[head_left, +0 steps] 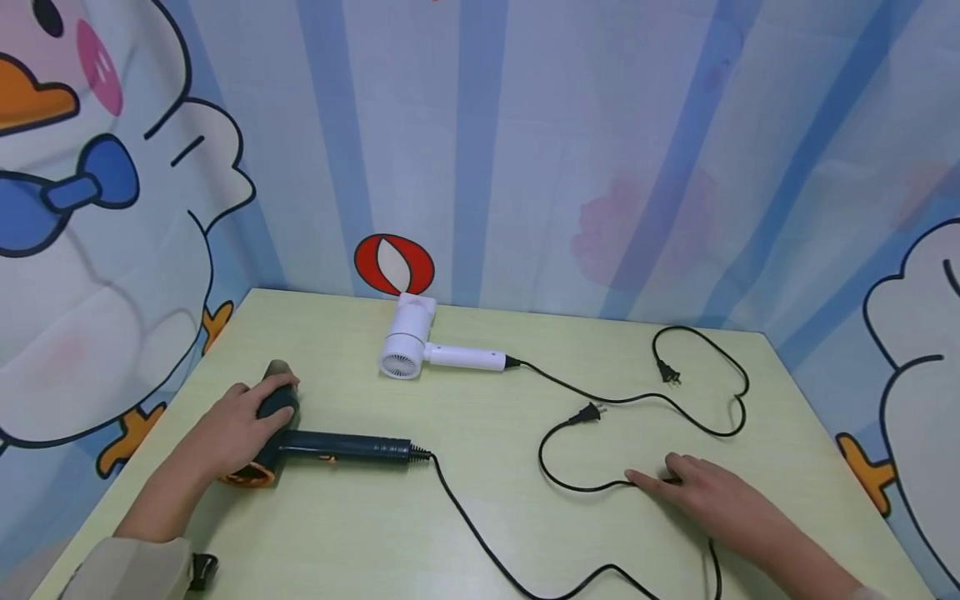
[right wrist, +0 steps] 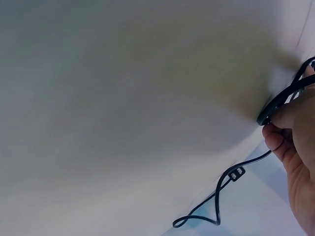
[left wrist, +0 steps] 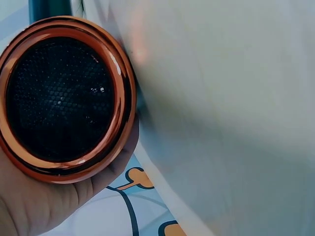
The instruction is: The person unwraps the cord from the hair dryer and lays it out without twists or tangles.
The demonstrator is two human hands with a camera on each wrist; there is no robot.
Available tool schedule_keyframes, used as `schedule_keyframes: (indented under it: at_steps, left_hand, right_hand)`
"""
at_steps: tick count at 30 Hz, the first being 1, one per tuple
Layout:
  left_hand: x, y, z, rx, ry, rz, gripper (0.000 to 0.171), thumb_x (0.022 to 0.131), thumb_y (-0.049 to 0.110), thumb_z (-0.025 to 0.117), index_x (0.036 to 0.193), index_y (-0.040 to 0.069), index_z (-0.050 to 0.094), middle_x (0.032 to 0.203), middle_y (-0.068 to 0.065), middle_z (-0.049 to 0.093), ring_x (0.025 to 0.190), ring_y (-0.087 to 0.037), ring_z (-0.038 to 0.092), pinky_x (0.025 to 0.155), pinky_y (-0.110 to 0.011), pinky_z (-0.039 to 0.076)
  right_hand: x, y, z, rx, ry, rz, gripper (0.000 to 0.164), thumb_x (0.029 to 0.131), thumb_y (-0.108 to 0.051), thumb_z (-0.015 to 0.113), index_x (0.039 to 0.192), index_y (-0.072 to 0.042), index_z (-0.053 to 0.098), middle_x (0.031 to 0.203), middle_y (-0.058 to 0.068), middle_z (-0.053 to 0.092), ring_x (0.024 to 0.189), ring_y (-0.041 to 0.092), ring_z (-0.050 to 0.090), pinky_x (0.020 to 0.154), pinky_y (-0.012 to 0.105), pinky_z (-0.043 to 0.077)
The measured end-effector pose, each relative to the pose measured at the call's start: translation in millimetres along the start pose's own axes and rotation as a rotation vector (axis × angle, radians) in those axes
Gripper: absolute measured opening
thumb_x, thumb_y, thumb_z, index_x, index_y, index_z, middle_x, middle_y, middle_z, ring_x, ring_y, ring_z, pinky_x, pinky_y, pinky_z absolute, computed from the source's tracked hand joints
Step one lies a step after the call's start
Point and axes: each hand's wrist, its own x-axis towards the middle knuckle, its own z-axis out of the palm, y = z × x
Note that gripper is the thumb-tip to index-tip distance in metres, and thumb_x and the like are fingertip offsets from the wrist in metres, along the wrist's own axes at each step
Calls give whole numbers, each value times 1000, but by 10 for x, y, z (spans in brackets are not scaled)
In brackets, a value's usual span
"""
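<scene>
My left hand (head_left: 228, 433) grips the barrel of a dark teal hair dryer (head_left: 345, 447), which lies at the table's left with its handle pointing right. In the left wrist view, its copper-rimmed end with a dark mesh (left wrist: 59, 98) faces the camera, fingers wrapped behind. My right hand (head_left: 712, 500) pinches this dryer's black power cord (head_left: 585, 489) between thumb and fingers, low over the right side. A two-pin plug (head_left: 585, 413) ends the cord beyond that hand. The right wrist view shows a dark loop of cord (right wrist: 280, 101) by the thumb.
A white hair dryer (head_left: 411, 333) lies at the back centre, handle to the right. Its black cord (head_left: 622, 401) curves across to a plug (head_left: 667, 372) at the back right. The pale table (head_left: 480, 525) meets a printed curtain (head_left: 525, 167) behind it.
</scene>
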Motion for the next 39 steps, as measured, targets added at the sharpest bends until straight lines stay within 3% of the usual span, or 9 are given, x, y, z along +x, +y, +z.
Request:
schedule_keyframes:
  at_steps: [5, 9, 12, 16, 19, 23, 27, 34, 39]
  left_hand:
    - [48, 8, 30, -5, -2, -3, 58, 106, 47, 45, 154, 16, 39, 136, -37, 44, 116, -50, 51, 84, -63, 47]
    - [96, 14, 35, -2, -11, -20, 58, 106, 48, 44, 154, 17, 38, 136, -38, 43, 114, -50, 52, 84, -63, 47]
    - [126, 13, 30, 2, -13, -25, 59, 106, 49, 44, 155, 17, 38, 136, -38, 42, 114, -51, 52, 83, -63, 47]
    - [154, 19, 26, 4, -8, -23, 58, 106, 48, 43, 155, 17, 37, 137, -39, 41, 115, -52, 51, 84, -65, 46]
    - [170, 29, 27, 3, -6, -22, 59, 106, 49, 43, 155, 17, 37, 137, -39, 41, 115, -53, 51, 83, -65, 46]
    - [187, 38, 30, 5, -5, -20, 59, 106, 50, 43, 155, 17, 37, 138, -39, 41, 115, -53, 51, 84, -66, 46]
    - [192, 32, 32, 9, -4, -22, 59, 106, 49, 43, 155, 17, 37, 139, -40, 39, 117, -54, 50, 85, -67, 45]
    - [170, 19, 45, 13, 1, -24, 59, 106, 48, 43, 155, 17, 37, 138, -38, 41, 116, -52, 50, 84, -65, 46]
    - [155, 31, 47, 7, 2, -25, 60, 106, 50, 42, 155, 17, 37, 138, -38, 42, 115, -51, 51, 83, -64, 46]
  right_hand:
    - [64, 49, 36, 67, 21, 35, 71, 82, 9, 74, 145, -22, 58, 93, -6, 44, 74, 5, 30, 63, 23, 32]
    - [42, 92, 42, 136, 52, 130, 48, 84, 10, 73, 127, -10, 68, 95, -6, 53, 80, 5, 49, 66, 23, 45]
    - [29, 95, 43, 166, 92, 181, 37, 82, 11, 74, 112, -10, 71, 98, -3, 60, 87, 13, 62, 73, 29, 54]
    - [-3, 64, 33, 206, 105, 281, 33, 80, 7, 78, 109, -9, 73, 97, -1, 63, 86, 17, 65, 71, 30, 55]
    - [-35, -8, -36, 290, 16, 438, 34, 81, 1, 80, 113, -4, 72, 93, 0, 62, 80, 15, 63, 65, 30, 52]
    - [-57, -142, -189, 485, -202, 726, 39, 87, -13, 78, 118, 7, 64, 84, 2, 60, 72, 14, 56, 62, 34, 48]
    - [-64, -314, -301, 630, -365, 924, 37, 90, -25, 76, 106, 6, 63, 75, 2, 61, 67, 17, 55, 62, 36, 47]
    - [-67, -565, -401, 704, -448, 1007, 37, 88, -37, 77, 94, -1, 68, 78, 0, 67, 70, 16, 61, 67, 38, 52]
    - [-100, -650, -422, 675, -486, 976, 28, 86, -26, 79, 93, -4, 64, 75, -1, 64, 68, 16, 59, 67, 39, 51]
